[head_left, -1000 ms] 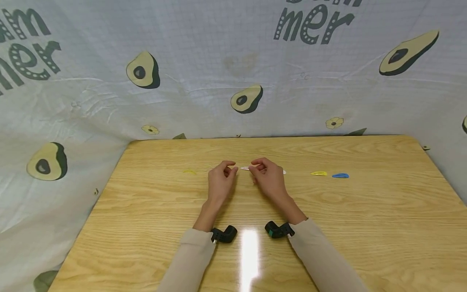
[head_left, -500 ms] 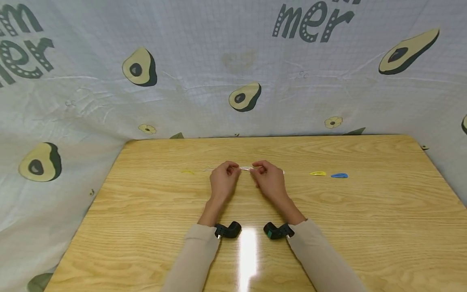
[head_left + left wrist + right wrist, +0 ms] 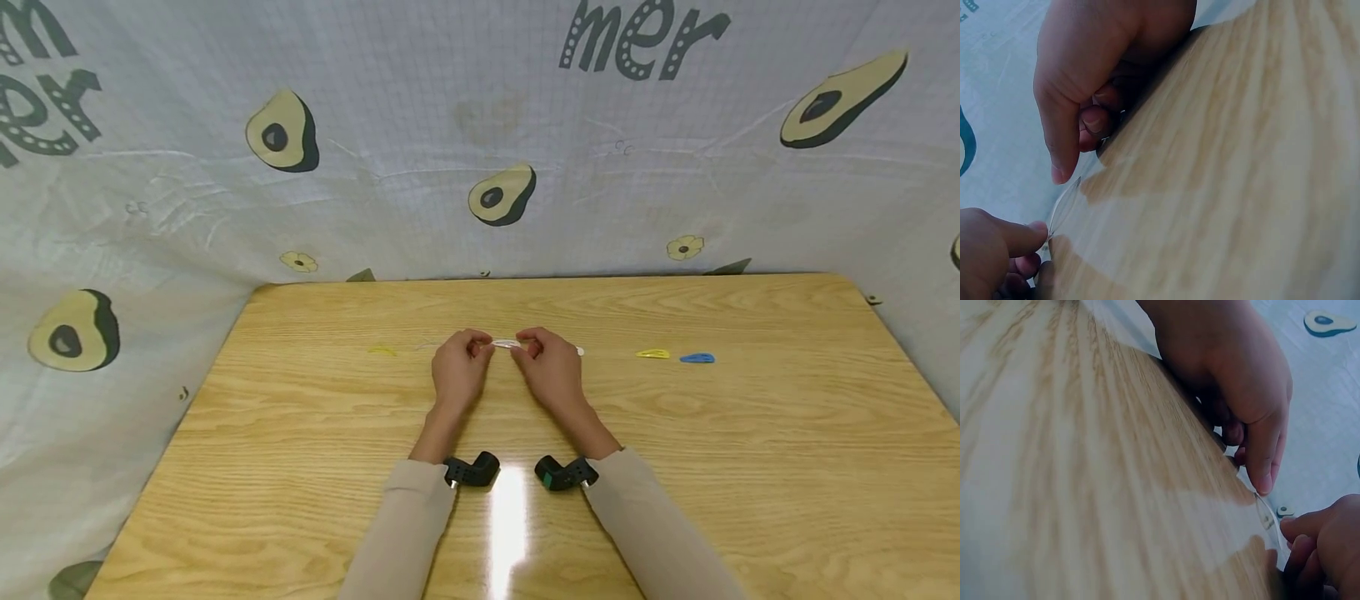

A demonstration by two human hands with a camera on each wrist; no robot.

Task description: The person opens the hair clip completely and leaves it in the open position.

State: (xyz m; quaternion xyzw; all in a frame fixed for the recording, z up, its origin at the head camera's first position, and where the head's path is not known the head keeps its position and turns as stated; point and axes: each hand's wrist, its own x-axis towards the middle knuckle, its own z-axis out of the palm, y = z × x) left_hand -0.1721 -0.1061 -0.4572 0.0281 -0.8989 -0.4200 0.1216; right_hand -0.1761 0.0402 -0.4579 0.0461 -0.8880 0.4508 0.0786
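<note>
One white hair clip (image 3: 506,343) is between the left hand (image 3: 456,371) and the right hand (image 3: 553,371), toward the far edge of the desk (image 3: 315,467); its long axis runs parallel to that edge. Neither hand is nearer: the fingers of each appear to pinch one end.

Count, remaining items:
- Yellow clips: two; left yellow clip (image 3: 382,350) toward the left edge, right yellow clip (image 3: 653,353) toward the right edge.
- Blue clip (image 3: 697,358): one, right of the latter.
- White piece (image 3: 580,351): one, mostly hidden behind the right hand.
- Pale item (image 3: 427,344): one, indistinct, left of the left hand.
</note>
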